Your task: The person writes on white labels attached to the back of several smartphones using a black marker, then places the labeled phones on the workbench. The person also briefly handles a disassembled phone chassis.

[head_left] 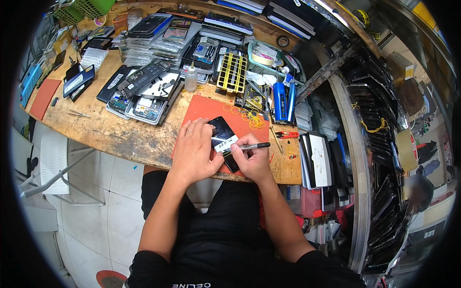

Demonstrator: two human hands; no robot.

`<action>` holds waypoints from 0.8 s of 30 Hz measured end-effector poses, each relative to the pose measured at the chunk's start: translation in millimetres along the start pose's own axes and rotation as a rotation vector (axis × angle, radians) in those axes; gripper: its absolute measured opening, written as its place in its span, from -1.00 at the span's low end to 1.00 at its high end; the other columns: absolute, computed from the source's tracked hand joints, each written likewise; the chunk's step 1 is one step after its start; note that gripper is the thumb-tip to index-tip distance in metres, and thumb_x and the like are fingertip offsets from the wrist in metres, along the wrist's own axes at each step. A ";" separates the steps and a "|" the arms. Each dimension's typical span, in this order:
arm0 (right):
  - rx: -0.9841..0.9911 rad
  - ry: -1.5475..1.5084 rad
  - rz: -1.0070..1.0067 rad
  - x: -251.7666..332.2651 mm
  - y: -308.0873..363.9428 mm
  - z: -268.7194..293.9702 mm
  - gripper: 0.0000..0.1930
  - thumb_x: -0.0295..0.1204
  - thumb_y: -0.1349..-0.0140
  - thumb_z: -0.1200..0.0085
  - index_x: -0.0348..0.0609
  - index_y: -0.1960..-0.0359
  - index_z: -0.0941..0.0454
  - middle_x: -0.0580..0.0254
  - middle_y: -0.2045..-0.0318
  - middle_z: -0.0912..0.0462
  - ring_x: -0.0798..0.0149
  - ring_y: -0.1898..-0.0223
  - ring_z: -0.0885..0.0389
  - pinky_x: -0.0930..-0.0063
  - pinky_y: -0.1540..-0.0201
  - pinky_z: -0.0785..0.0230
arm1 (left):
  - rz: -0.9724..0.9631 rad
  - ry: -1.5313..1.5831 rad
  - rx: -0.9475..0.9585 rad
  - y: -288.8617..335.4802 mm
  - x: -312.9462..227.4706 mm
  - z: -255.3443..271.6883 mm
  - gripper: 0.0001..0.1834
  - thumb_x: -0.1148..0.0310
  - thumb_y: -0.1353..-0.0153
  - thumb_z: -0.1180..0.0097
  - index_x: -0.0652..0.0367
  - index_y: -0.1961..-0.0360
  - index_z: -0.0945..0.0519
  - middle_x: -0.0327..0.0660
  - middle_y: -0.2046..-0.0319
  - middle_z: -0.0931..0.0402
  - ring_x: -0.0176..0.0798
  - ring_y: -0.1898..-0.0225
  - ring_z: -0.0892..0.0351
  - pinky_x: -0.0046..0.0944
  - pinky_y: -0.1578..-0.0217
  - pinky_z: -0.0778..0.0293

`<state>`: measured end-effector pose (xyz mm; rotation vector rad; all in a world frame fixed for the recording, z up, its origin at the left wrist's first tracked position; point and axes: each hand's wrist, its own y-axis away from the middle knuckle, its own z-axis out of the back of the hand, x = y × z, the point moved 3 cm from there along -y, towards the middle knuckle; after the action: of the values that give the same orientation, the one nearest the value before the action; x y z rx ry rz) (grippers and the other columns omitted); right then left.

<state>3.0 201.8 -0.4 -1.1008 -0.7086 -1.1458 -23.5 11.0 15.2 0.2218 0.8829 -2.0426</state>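
Note:
A black smartphone (220, 126) lies aslant on an orange-red mat (196, 111), with a white label (224, 143) bearing dark handwriting across its middle. My right hand (253, 162) is closed around a marker pen (257, 145) with a grey barrel and black end; its tip is beside the label, and I cannot tell whether it touches. My left hand (194, 152) lies flat with fingers stretched out along the phone's left side, thumb apart near its lower half. The hands hide parts of the phone's edges.
Yellow rubber bands (250, 118) lie on the mat's far right. Beyond stand a dropper bottle (190, 79), a yellow rack (232, 72) and a blue cylindrical object (280, 102). Opened phones and tablets (144, 106) pile up at left. Red-handled pliers (286, 135) and upright tablets (317, 158) are at right.

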 end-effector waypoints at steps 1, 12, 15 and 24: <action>0.005 0.004 -0.003 2.5 0.3 -0.3 -0.89 -0.45 -0.40 -0.28 -0.16 0.27 -0.59 0.64 0.55 -0.44 0.74 0.57 -0.20 0.68 0.55 0.01 | -0.001 0.002 -0.002 0.2 -0.3 0.5 -0.32 0.19 -0.01 -0.30 0.35 -0.11 -0.43 0.23 -0.22 -0.43 0.28 -0.31 -0.40 0.20 -0.45 -0.14; 0.007 0.077 -0.013 6.8 -2.3 -0.4 -0.87 -0.46 -0.39 -0.28 -0.16 0.30 -0.58 0.64 0.57 -0.42 0.74 0.59 -0.18 0.64 0.57 0.04 | -0.005 0.005 0.009 -0.6 -1.2 1.6 -0.33 0.22 0.01 -0.29 0.34 -0.10 -0.38 0.22 -0.24 -0.42 0.30 -0.31 -0.38 0.21 -0.42 -0.18; -0.013 0.052 0.003 6.7 -2.0 -0.6 -0.86 -0.46 -0.39 -0.27 -0.16 0.32 -0.56 0.64 0.57 -0.42 0.73 0.59 -0.19 0.64 0.57 0.02 | -0.015 -0.007 -0.002 -0.5 -1.6 1.9 -0.34 0.22 0.01 -0.29 0.34 -0.09 -0.40 0.22 -0.22 -0.43 0.29 -0.30 -0.39 0.21 -0.43 -0.18; -0.031 0.074 0.004 7.4 -2.6 0.1 -0.85 -0.49 -0.39 -0.26 -0.17 0.35 -0.55 0.60 0.58 -0.45 0.72 0.58 -0.23 0.64 0.56 -0.03 | -0.014 -0.001 -0.003 -1.2 -2.1 2.1 -0.34 0.20 0.00 -0.30 0.36 -0.08 -0.44 0.24 -0.19 -0.45 0.28 -0.28 -0.42 0.20 -0.43 -0.17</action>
<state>2.7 199.2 7.0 -1.0794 -0.6326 -1.1920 -22.8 11.4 18.3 0.2129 0.8892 -2.0538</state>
